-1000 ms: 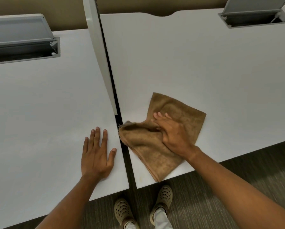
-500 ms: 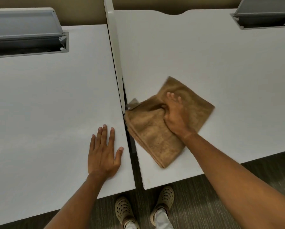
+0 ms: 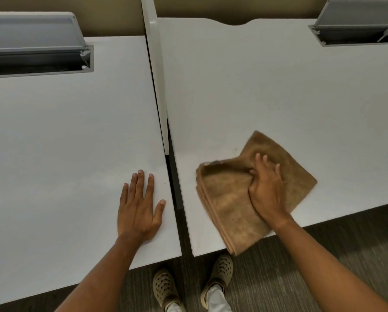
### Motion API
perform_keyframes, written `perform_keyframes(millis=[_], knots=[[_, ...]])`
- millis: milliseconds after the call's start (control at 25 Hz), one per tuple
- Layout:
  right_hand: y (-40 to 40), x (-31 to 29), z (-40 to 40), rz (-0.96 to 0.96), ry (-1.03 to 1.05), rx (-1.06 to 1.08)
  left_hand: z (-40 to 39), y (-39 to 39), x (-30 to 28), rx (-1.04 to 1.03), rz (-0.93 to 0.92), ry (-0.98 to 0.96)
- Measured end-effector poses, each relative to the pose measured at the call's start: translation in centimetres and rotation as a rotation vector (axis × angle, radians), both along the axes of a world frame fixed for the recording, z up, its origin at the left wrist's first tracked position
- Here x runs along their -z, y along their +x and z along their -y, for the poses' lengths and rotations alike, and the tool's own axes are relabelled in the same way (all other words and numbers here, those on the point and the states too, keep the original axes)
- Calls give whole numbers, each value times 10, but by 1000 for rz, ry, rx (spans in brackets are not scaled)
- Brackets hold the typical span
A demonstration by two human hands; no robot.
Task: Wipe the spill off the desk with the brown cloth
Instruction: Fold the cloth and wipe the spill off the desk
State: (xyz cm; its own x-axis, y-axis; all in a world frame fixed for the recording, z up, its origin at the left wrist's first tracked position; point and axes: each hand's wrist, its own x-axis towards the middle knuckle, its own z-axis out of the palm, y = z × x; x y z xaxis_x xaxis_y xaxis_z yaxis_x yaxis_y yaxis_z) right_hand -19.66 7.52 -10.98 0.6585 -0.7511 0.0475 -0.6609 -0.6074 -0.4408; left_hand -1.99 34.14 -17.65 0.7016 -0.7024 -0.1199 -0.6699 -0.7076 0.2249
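The brown cloth (image 3: 229, 199), folded and rumpled, lies on the right white desk (image 3: 267, 91) near its front edge, one corner hanging over the edge. My right hand (image 3: 266, 190) presses flat on the cloth's middle, fingers bunching a fold. My left hand (image 3: 139, 208) rests palm down, fingers spread, on the left white desk (image 3: 64, 143) near its right edge, holding nothing. A tiny dark speck (image 3: 235, 149) sits on the desk just beyond the cloth; no clear spill shows elsewhere.
A white divider panel (image 3: 158, 82) and a dark gap (image 3: 175, 181) separate the two desks. Grey cable boxes with raised lids sit at the back left (image 3: 35, 55) and back right (image 3: 354, 30). My feet in tan clogs (image 3: 166, 289) stand on dark carpet below.
My right hand has slid the cloth away from the gap, rightward and toward the front edge, so a corner now overhangs. My left hand has stayed flat on the left desk.
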Motion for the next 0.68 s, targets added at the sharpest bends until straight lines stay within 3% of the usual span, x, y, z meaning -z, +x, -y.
perform_keyframes(millis=[120,240,360,440,600,680], knots=[[54,-1,12,8,26,76,0,0,1,-7,8,6],[100,-4,-18,20,7,-138,0,0,3,1,16,-8],[76,-3,-55,22,-5,-371,-2,0,5,16,4,-24],[42,-3,-50,15,-56,-410,-3,-1,4,16,9,-21],[27,6,16,-5,-20,44,-2,-1,3,12,7,-19],[47,7,23,-20,21,163,-2,0,3,7,10,-18]])
